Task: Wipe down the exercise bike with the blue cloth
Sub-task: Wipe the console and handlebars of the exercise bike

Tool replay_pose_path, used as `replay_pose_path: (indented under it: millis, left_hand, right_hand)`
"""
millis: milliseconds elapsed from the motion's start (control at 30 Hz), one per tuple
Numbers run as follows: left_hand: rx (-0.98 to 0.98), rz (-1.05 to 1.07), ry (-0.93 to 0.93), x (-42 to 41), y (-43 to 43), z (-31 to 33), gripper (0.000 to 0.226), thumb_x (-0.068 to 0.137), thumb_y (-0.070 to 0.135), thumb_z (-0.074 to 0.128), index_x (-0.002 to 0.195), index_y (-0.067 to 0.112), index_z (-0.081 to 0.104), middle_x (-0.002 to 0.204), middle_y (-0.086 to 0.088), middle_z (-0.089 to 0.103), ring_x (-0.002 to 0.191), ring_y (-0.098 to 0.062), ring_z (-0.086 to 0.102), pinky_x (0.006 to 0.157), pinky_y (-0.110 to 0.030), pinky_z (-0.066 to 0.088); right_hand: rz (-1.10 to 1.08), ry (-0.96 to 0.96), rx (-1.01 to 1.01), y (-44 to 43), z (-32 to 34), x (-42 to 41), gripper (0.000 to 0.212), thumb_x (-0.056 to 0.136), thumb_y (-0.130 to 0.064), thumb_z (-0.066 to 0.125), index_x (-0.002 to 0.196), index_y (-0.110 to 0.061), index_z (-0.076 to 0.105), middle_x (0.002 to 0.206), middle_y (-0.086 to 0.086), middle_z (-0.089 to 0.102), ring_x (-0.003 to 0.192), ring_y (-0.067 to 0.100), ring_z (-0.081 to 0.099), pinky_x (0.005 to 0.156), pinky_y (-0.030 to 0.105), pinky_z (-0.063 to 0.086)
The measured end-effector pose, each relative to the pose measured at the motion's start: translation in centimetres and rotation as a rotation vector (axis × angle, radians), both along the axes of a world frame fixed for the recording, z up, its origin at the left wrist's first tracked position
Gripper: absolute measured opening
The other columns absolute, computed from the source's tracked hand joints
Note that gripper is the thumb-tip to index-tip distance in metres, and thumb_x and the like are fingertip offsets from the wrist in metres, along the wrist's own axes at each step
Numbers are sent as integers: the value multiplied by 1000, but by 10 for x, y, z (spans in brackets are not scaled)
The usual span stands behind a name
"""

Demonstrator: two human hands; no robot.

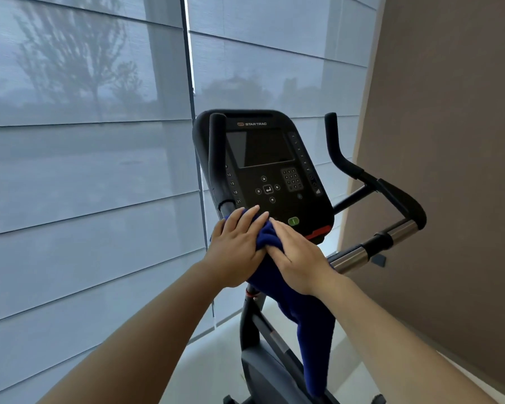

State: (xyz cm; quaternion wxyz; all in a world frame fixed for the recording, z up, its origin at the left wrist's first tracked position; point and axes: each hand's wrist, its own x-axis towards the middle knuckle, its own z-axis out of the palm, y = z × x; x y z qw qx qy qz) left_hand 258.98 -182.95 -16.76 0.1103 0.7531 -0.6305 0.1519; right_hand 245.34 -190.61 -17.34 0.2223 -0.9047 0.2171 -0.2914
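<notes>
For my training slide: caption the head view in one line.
Left hand and right hand press the blue cloth against the lower edge of the exercise bike's console.

The left hand (236, 243) lies on the blue cloth (309, 316) with straight fingers, at the lower left corner of the exercise bike's (252, 322) console (268, 170); the right hand (298, 258) presses flat just beside it, fingertips near the green button (293, 221); the cloth's tail hangs over the post; pale blinds (85, 156) fill the window behind.

Exercise bike (263, 158) base beyond bottom edge.
</notes>
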Motion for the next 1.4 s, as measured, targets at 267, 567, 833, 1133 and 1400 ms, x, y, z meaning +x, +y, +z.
replay_pose_path:
  millis: [267, 567, 833, 1133, 1400]
  left_hand:
    - [32, 132, 33, -4, -16, 17, 55, 97, 40, 28, 148, 30, 10, 155, 8, 13, 142, -19, 5, 114, -41, 11]
    - [38, 134, 239, -30, 12, 7, 65, 84, 44, 20, 148, 34, 9, 158, 11, 2, 144, -13, -10, 116, -41, -4]
    - [102, 310, 145, -43, -5, 20, 52, 98, 34, 34, 146, 40, 15, 158, 8, 10, 145, -17, -3, 116, -50, 7]
    - [122, 194, 212, -77, 26, 20, 46, 97, 33, 38, 142, 37, 31, 149, 6, 34, 136, -19, 29, 107, -38, 33]
    - [198, 338, 3, -114, 42, 16, 54, 96, 29, 41, 146, 25, 22, 152, 1, 24, 134, -19, 32, 96, -33, 41]
  right_hand:
    - [-59, -28, 97, -11, 8, 11, 53, 94, -32, 42, 142, -18, 24, 146, 1, 36, 132, 18, 36, 101, 33, 34]
    - [-20, -142, -33, -3, -18, -19, 30, 91, -41, 45, 118, -27, 48, 122, -7, 49, 97, 12, 55, 78, 31, 50]
    - [55, -100, 105, -15, -3, -19, 27, 93, -26, 42, 114, -32, 57, 110, -1, 66, 98, 23, 60, 78, 31, 45]
    - [90, -225, 34, 3, -15, -49, 33, 89, -18, 50, 120, -21, 60, 114, 2, 67, 104, 21, 59, 81, 24, 42]
    - [89, -264, -50, 21, -39, -55, 50, 80, -28, 40, 125, -16, 57, 133, 1, 55, 132, 14, 39, 110, 18, 16]
